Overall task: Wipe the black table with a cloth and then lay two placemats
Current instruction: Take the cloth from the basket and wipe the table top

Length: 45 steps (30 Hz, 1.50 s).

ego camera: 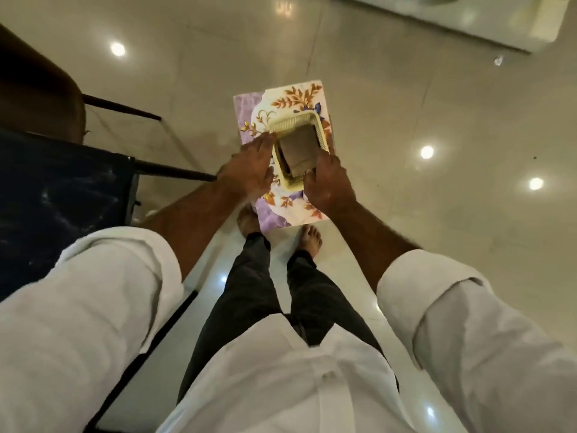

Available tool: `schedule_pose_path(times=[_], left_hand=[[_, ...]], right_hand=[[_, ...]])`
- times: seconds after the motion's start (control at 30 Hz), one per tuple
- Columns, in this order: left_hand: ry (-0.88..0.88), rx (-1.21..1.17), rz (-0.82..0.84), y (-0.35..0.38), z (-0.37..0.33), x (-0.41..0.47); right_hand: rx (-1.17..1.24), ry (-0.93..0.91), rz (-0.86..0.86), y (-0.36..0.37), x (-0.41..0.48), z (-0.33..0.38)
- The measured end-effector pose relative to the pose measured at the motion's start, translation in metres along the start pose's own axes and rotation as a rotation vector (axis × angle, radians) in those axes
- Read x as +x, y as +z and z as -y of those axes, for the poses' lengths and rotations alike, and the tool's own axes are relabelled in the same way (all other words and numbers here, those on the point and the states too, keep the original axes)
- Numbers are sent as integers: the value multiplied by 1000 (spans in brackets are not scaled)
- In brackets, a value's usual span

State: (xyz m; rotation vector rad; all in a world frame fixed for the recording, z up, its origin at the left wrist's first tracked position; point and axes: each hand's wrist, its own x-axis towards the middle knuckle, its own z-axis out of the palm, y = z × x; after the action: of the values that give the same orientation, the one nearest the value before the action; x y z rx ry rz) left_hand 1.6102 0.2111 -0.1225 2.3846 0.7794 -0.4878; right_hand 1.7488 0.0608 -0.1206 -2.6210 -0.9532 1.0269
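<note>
Standing over glossy tiled floor [406, 104]: cream basket [313, 126] clasped at both sides by left hand [246, 170] and right hand [327, 182]. Folded brown cloth [301, 148] seen between hands, inside basket. Floral placemats [290, 98] carried beneath basket.

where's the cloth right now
The folded brown cloth lies in the small cream basket, centre of the head view, carried on the floral placemat between both hands.

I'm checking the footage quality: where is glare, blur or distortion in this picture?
Head view: round ceiling-light reflections glare off the glossy floor; wide-angle stretch balloons the white sleeves at the lower corners; the left hand and right hand at the cream basket look slightly soft, and the black table sits in dimness.
</note>
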Motion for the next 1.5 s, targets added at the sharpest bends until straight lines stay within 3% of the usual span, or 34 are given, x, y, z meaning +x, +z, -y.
schedule_pose_path(times=[0.2,0.33,0.47,0.57,0.63,0.87,1.0,1.1,1.27,1.4,1.5], left_hand=[[117,1,158,38,27,99],[159,20,176,55,19,144],[80,188,279,81,14,176],[-13,203,207,91,7,193],[-37,159,131,93,6,199],[-19,-34,111,95,16,195],[-48,-310,143,78,21,174],[-37,-591,157,53,29,143],[-83,-1292,70,-2,36,48],[-129,-1577,-75,-36,47,-39],[-274,-1480,-367,-53,58,-112]], right_hand=[[338,354,125,39,76,3],[470,525,65,65,113,2],[502,622,60,84,138,-3],[471,629,74,90,142,-10],[490,647,64,95,141,-15],[662,661,10,105,137,-23],[842,718,-36,90,123,-12],[1145,762,29,65,104,-7],[1518,443,369,16,61,12],[1393,238,655,-15,30,56],[1147,31,727,-24,5,118]])
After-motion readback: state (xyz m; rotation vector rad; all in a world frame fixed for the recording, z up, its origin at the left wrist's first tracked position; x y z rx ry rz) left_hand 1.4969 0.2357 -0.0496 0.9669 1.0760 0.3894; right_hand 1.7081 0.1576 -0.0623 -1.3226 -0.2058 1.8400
